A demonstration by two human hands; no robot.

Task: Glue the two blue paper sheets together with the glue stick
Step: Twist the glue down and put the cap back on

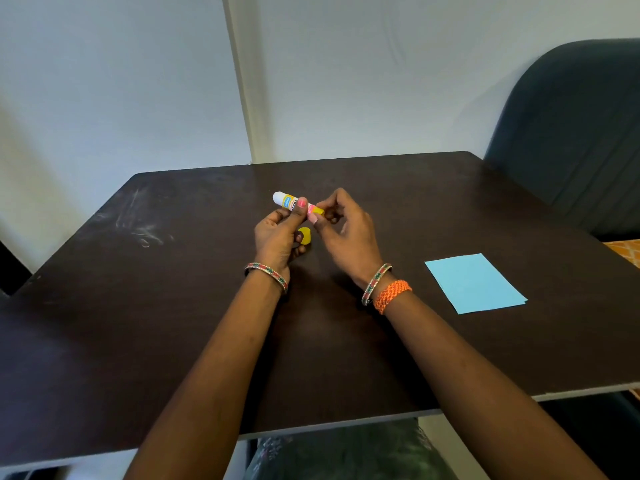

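1. Nearest, at about four o'clock on the dark table [173, 306], lies the blue paper [474, 283], flat and well apart from both hands. Whether it is one sheet or two stacked, I cannot tell. It looks light and floppy, best lifted by an edge.
2. Farther, at twelve o'clock, the left hand [277, 237] grips the glue stick [294, 203] round its middle; a yellow cap [304, 235] sits by its lower fingers.
3. The right hand [346, 233] pinches the stick's yellow end. The tube seems stiff, light and smooth; hold its barrel.
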